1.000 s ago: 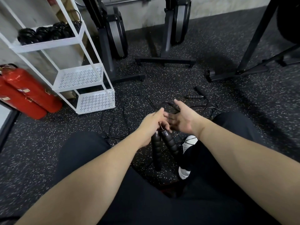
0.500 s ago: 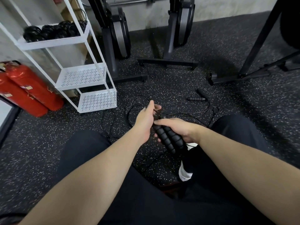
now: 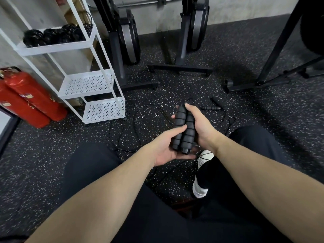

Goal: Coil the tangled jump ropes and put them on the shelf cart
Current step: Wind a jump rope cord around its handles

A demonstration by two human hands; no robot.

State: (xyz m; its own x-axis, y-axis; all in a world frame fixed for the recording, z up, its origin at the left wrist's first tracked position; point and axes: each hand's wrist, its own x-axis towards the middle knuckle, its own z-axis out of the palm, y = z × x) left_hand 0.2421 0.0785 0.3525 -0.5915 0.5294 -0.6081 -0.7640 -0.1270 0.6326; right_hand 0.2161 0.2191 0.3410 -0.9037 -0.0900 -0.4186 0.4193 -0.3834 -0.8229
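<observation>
Head view shows both hands wrapped around two black jump-rope handles (image 3: pixel 182 130) above the floor: left hand (image 3: pixel 164 148) cupping beneath, right hand (image 3: pixel 199 127) gripping the side; shelf cart (image 3: pixel 91 85) stands well left.

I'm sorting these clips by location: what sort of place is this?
Most likely a gym: speckled rubber floor, upright exercise machines by the wall, and black jump ropes coiled on a white shelf cart.

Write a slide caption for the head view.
Both hands hold two black rope handles side by side; shelf cart at left.
</observation>
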